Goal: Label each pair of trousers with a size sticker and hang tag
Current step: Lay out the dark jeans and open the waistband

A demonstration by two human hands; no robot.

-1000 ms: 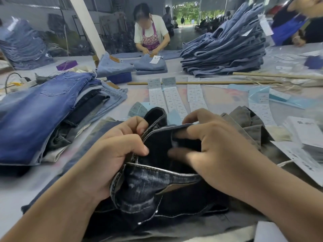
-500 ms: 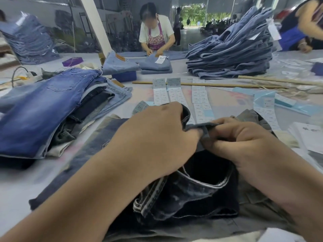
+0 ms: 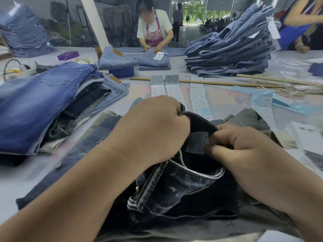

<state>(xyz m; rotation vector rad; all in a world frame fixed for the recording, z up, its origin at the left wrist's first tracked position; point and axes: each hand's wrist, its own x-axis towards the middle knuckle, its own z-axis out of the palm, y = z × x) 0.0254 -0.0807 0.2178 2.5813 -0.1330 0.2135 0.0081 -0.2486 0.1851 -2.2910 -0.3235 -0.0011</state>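
Dark denim waistband [image 3: 201,119] gripped by left hand [image 3: 152,130]; label [image 3: 197,142] pinched by right hand [image 3: 244,151], centre frame. Label may be misread if fabric slips.

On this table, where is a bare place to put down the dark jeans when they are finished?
Bare table shows at the near left, between the folded stack and the dark jeans. A smaller patch lies beyond the wooden stick, before the tall pile. Crowded: the sticker strips ahead and the tags at right.
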